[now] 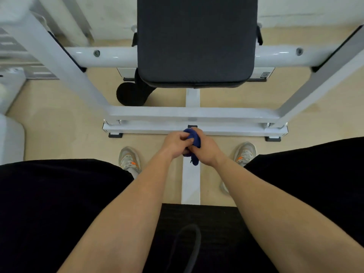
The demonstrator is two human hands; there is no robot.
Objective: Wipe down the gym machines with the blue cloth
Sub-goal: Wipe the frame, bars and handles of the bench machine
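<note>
The blue cloth (194, 139) is bunched into a small wad between both hands, held out in front of me above the floor. My left hand (174, 143) pinches its left side with curled fingers. My right hand (206, 149) grips it from the right, a loose end hanging below. Ahead stands the gym machine with its white frame (189, 113) and a large black pad (195, 40). I sit on the machine's black seat (216, 223), legs apart.
A white floor beam (190, 184) runs between my feet toward the frame. A black foam roller (132, 93) sits under the pad at left. Another white machine part (9, 134) stands at the far left. The floor is light wood.
</note>
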